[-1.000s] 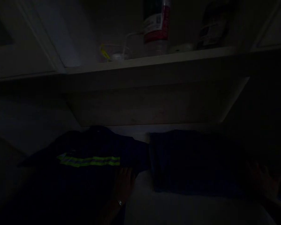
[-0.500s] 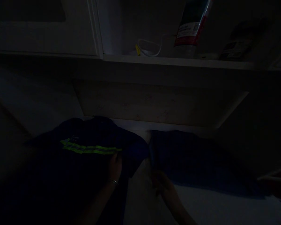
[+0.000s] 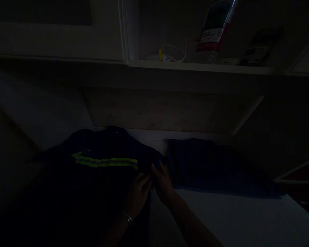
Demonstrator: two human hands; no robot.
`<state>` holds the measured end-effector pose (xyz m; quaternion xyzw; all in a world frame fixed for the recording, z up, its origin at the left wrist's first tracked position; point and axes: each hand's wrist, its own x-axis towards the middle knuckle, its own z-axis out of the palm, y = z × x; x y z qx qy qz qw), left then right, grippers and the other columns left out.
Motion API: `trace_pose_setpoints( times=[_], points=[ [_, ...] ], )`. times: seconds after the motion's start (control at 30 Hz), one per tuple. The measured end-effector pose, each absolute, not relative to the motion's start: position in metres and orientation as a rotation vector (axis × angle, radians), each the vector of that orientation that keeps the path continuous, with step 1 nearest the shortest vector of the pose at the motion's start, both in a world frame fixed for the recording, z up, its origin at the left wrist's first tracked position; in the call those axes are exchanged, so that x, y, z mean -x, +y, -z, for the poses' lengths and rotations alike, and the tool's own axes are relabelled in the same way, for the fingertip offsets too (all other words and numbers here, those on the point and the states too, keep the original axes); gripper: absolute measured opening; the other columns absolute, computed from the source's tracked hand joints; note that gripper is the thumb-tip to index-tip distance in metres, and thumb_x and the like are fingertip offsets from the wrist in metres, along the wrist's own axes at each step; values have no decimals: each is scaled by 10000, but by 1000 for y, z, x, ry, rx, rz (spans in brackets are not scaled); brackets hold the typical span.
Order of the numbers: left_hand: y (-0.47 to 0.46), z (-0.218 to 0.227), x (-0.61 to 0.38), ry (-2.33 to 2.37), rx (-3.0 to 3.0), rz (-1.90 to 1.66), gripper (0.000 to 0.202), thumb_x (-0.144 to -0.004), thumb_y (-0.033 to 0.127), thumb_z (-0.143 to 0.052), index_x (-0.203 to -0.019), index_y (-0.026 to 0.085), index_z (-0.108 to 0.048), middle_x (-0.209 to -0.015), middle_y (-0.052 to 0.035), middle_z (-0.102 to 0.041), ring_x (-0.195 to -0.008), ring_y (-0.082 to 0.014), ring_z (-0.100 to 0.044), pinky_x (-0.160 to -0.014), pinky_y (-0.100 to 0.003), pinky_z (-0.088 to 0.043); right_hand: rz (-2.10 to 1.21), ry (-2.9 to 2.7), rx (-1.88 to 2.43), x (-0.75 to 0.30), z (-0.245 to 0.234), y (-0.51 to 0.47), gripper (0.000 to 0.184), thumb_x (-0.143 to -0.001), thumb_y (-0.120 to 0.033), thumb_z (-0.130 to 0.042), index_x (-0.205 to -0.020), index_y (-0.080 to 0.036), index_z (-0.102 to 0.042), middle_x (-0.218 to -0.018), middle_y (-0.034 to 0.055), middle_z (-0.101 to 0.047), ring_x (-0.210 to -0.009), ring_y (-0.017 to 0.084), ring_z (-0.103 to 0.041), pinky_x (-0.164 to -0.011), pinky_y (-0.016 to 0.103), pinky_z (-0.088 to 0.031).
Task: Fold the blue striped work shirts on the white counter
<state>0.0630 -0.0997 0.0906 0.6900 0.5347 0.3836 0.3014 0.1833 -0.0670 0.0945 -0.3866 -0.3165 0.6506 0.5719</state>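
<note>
Dark blue shirt (image 3: 105, 178) at eight o'clock, left hand (image 3: 138, 192) and right hand (image 3: 163, 181) at its sleeve (image 3: 150, 161) near six, whether either grip clasps cloth impossible to tell, bottle (image 3: 214, 29) at one o'clock, its label (image 3: 210, 36) illegible.

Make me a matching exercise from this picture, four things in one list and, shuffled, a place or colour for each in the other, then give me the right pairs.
Things
1. Cable
2. Shirt
3. Bracelet
4. Bottle

Places and colours
A. Around the wrist of the left hand
B. On the shelf, partly red
C. White and curled
D. Dark, with a bright yellow-green band

Right pairs: 1-C, 2-D, 3-A, 4-B
</note>
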Motion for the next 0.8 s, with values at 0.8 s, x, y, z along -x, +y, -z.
trace_pose_setpoints(
  times=[0.8],
  points=[
    [57,-156,239,2778,-2294,229,451,-851,347,-447,-1160,55,-598,-1146,-237,-624,-1061,-358,-559,-894,-495,-387,-1322,-1197,1290,-220,-64,-31,610,-575,-264,-804,-1167,-311,-665,-1500,37,-430,-1351,309,-406,-950,439,-493]
  ],
)
